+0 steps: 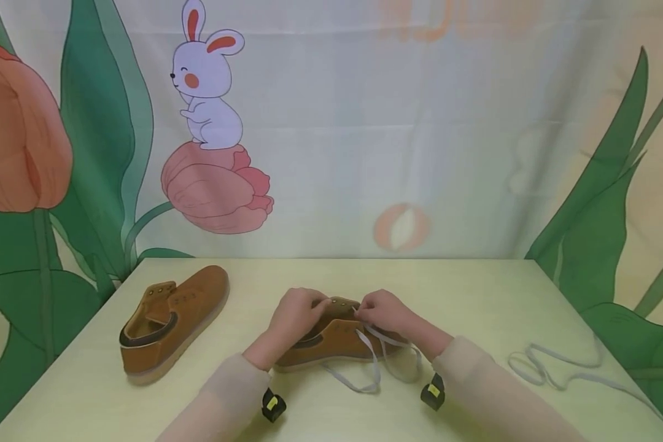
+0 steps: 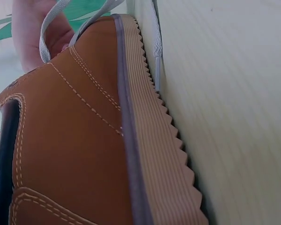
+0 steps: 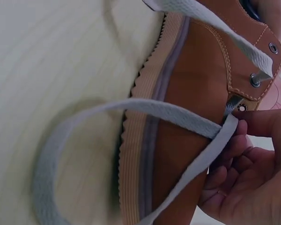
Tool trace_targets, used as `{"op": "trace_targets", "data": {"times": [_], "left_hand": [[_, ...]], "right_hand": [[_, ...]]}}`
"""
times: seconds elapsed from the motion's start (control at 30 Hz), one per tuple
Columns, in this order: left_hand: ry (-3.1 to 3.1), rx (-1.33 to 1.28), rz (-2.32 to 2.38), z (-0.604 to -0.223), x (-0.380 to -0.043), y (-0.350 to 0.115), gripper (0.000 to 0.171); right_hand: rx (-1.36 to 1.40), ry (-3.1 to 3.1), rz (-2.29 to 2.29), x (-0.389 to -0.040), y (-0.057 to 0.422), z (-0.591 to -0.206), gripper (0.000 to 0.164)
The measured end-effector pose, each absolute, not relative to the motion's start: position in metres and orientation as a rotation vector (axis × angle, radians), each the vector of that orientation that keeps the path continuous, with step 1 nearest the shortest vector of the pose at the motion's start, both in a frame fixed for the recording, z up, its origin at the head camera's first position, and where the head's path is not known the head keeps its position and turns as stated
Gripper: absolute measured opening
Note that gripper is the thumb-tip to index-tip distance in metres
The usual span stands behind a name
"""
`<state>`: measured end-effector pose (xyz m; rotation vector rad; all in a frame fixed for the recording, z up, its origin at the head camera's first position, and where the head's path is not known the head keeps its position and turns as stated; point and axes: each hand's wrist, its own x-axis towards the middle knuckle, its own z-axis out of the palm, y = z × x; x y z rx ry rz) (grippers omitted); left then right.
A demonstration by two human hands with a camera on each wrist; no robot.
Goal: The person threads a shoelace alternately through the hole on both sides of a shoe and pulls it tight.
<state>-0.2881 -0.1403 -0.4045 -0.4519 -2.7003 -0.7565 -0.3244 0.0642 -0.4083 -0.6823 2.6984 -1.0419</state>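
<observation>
A brown lace-up shoe [image 1: 337, 344] lies on the table before me, toe to the right. My left hand [image 1: 297, 312] grips the far eyelet flap by the shoe's opening, its fingertips partly hidden. My right hand [image 1: 385, 309] pinches a grey-white shoelace [image 3: 225, 131] between thumb and forefinger, close to the eyelets. That lace passes through an eyelet [image 3: 255, 80] on the near flap; one end loops over the near side of the shoe. In the left wrist view, a lace tip [image 2: 158, 70] hangs beside the ridged sole [image 2: 150, 140].
A second brown shoe [image 1: 174, 325], with no lace in its eyelets, stands at the table's left. Another loose shoelace [image 1: 558, 374] lies curled at the right, running over toward the edge. A printed curtain [image 1: 331, 153] hangs behind the table [image 1: 475, 294].
</observation>
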Motion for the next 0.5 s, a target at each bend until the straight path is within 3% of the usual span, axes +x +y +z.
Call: {"op": "trace_targets", "data": {"times": [0.5], "left_hand": [[-2.699,-0.457,-0.797,-0.4038,-0.2862,-0.1385,0.017]], "right_hand": [[-0.588,2.78,-1.075,-0.3179,0.0607,-0.4121,0.025]]}}
